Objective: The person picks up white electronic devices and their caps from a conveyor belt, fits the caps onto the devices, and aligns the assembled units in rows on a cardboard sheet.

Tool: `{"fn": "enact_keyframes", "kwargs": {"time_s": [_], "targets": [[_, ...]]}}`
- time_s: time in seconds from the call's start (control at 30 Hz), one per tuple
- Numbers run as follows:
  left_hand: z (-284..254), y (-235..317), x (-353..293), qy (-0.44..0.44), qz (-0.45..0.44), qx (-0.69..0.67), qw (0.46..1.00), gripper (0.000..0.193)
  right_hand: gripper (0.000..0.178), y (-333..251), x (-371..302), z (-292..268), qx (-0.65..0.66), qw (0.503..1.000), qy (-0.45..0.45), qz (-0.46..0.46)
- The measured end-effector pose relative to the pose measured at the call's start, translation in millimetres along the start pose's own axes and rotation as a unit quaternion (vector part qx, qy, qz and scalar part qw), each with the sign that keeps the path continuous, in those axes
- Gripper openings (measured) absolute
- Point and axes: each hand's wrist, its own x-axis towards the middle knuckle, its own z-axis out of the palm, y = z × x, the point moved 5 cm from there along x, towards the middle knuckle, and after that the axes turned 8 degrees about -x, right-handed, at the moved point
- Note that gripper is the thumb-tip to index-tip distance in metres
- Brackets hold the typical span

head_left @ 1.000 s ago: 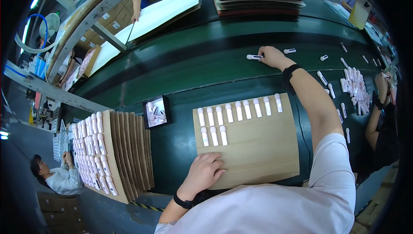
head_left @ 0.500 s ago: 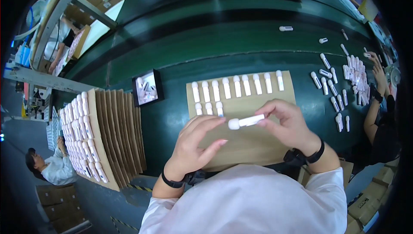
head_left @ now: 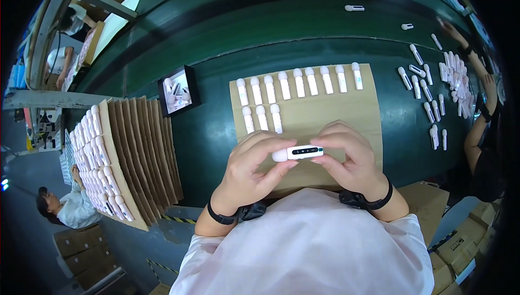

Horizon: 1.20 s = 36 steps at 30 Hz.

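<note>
A small white wand-shaped device [head_left: 304, 152] with a pale rounded head and a dark button panel lies level between my two hands, panel facing up. The thumb and fingers of my left hand [head_left: 246, 167] pinch it near the rounded head. At its other end, my right hand [head_left: 349, 157] grips it between thumb and fingers. Beneath is a brown cardboard sheet [head_left: 330, 112], bearing a far row of several like devices [head_left: 299, 83] and a second row of three at its left [head_left: 261, 118].
A black-framed mirror-like box [head_left: 180, 92] stands left of the sheet. Farther left is a stack of cardboard sheets [head_left: 138, 154] topped with devices. Loose devices [head_left: 455, 78] are piled at the right, by a co-worker's arm [head_left: 487, 92]. Cartons [head_left: 460, 246] stand at the lower right.
My left hand has closed on the device's head end, which it was apart from before. The device has turned, so its dark button panel now faces up.
</note>
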Motion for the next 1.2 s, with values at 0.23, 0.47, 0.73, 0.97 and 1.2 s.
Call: {"fn": "enact_keyframes", "kwargs": {"time_s": [0.23,0.47,0.73,0.97,1.2], "targets": [[0.6,0.9,-1.4,0.019,0.018,0.009,1.0,0.029,0.028,3.4,-2.8,2.1,-0.001,1.0,0.005,0.011],[0.9,-0.3,-2.5,0.024,0.038,0.015,0.999,0.027,0.027,3.0,-2.5,3.0,0.01,1.0,0.014,-0.005],[3.4,0.6,0.1,0.007,0.053,0.027,0.998,0.026,0.028,3.3,-2.6,3.6,-0.016,0.998,-0.001,-0.053],[9.4,-6.5,4.0,0.005,0.067,0.025,0.997,0.03,0.029,-2.8,3.3,8.5,0.015,1.0,0.015,-0.022],[12.9,-28.9,-6.2,-0.003,0.034,0.047,0.998,0.033,0.028,5.0,4.6,22.0,-0.022,1.0,-0.018,-0.013]]}}
